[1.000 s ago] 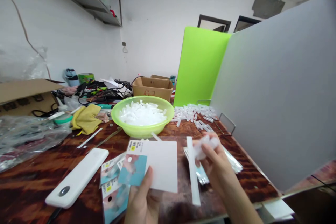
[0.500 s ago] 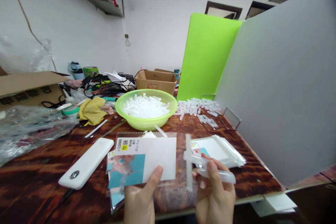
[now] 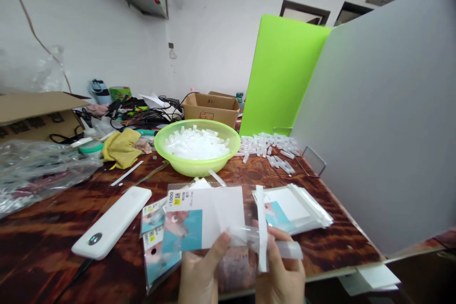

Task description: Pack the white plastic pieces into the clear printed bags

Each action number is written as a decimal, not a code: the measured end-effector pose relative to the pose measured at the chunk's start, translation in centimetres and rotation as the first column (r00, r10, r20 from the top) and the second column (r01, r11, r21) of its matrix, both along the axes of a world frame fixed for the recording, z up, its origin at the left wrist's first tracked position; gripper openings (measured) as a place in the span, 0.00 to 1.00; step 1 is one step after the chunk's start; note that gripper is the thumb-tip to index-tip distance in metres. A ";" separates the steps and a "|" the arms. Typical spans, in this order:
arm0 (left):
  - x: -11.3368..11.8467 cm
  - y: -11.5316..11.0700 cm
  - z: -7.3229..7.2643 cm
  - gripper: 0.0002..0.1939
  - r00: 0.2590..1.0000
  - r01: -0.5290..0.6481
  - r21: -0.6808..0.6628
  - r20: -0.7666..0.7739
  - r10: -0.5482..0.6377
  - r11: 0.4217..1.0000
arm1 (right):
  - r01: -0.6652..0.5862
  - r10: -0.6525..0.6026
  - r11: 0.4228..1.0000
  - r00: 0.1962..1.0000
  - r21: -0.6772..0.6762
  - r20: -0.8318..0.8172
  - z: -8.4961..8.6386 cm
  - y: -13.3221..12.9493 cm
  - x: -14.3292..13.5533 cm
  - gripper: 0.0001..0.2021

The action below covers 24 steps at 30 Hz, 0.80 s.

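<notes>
My left hand (image 3: 201, 268) grips a clear plastic bag (image 3: 233, 263) with its thumb on top. Inside the bag is a printed card (image 3: 228, 204), white with a blue picture panel at its left. Between the fingers of my right hand (image 3: 283, 268) are translucent plastic tubes (image 3: 292, 250). Their front ends reach past the white strip (image 3: 262, 228) at the bag's right edge and over the card's lower right; the right fingers partly hide them. Left of the held bag lie packed bags with cards (image 3: 156, 263). A stack of similar bags (image 3: 306, 209) lies to the right.
Behind the hands stands a green bowl (image 3: 197, 168) full of small white pieces. Loose tubes (image 3: 270, 142) lie beside it, near a green and grey partition (image 3: 285, 76). A white power bank (image 3: 114, 223) with a cable, a yellow cloth (image 3: 121, 147) and a cardboard box (image 3: 212, 107) are also on the table.
My right hand has moved left and brought the tubes from outside the bag's right edge to past its white strip. The held bag has shifted slightly right, uncovering more of the packed bags.
</notes>
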<state>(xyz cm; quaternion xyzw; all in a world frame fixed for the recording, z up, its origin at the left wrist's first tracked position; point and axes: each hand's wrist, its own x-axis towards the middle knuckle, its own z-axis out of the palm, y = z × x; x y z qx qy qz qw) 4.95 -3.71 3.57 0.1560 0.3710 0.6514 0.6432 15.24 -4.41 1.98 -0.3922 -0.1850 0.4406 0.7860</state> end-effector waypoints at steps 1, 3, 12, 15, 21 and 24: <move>0.1 0.0 0.1 0.37 0.999 0.030 0.000 0.039 -0.030 1.000 | 0.023 -0.025 0.999 0.997 0.021 0.071 -0.3 -0.1 -0.2 0.12; 0.0 -0.1 0.3 0.35 0.994 0.071 0.007 0.083 -0.071 0.997 | 0.068 -0.085 0.994 0.968 0.081 0.235 -0.7 -0.4 -0.6 0.10; -2.0 -0.2 0.6 0.38 0.969 0.246 0.036 0.000 -0.246 0.969 | -0.189 0.083 0.977 0.760 0.096 0.645 1.2 -1.3 0.6 0.15; -1.4 -0.5 0.4 0.45 0.989 0.140 0.009 0.035 -0.140 0.990 | -0.129 0.032 0.988 0.688 0.079 0.725 0.7 -1.4 1.6 0.13; -0.6 -1.1 0.0 0.39 0.924 0.381 0.091 -0.080 -0.374 0.920 | -0.259 0.154 0.966 0.555 -0.006 0.818 -0.4 -1.2 3.4 0.11; -0.9 -1.0 -0.6 0.37 0.886 0.449 0.075 -0.161 -0.434 0.890 | -0.294 0.186 0.955 0.467 -0.047 0.864 -0.5 -1.1 3.9 0.10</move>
